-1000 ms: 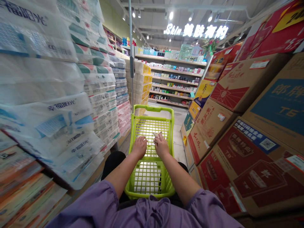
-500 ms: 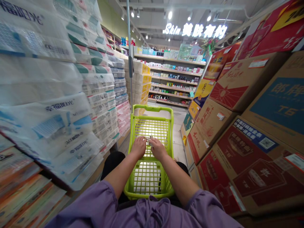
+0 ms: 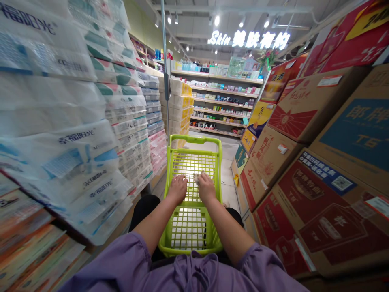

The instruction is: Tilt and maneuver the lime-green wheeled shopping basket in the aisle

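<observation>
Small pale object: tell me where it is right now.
In the head view, the small pale object is in the right hand, just below the picture's centre, seen against the green basket, with the left hand to its left.

The single head view looks forward and down along the aisle; the green basket (image 3: 189, 205) sits close below centre; the shelves (image 3: 212, 76) stand well beyond.

A purple top (image 3: 170, 278) spans the bottom edge, its sleeves (image 3: 130, 249) gathered at the ends, a tie (image 3: 194, 261) at bottom centre; black cloth (image 3: 145, 209) covers the knees.
</observation>
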`<action>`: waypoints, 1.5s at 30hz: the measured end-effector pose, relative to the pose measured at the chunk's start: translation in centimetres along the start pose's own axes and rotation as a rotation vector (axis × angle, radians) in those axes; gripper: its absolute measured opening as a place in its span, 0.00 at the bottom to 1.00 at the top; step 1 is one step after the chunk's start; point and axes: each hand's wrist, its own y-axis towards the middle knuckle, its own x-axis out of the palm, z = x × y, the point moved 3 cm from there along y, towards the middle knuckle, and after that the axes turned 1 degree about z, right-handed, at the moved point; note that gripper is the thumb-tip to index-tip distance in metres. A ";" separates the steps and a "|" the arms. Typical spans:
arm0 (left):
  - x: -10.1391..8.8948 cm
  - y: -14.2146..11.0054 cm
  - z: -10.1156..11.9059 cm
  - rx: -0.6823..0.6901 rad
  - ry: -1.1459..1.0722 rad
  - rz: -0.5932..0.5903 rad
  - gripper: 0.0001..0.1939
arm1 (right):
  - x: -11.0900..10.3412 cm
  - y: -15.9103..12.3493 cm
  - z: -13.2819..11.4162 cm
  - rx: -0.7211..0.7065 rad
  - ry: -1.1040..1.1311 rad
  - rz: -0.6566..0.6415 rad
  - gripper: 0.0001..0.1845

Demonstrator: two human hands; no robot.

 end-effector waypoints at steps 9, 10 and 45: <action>0.0 0.0 0.1 -0.001 0.004 -0.007 0.15 | -0.1 -0.3 -0.8 -0.134 0.028 -0.087 0.22; 0.0 0.0 0.1 -0.002 0.000 -0.008 0.16 | -0.2 -0.2 -0.6 -0.089 0.012 -0.068 0.21; 0.1 0.1 0.1 -0.007 0.049 -0.028 0.15 | -1.0 -0.4 -1.4 -0.108 -0.141 -0.038 0.22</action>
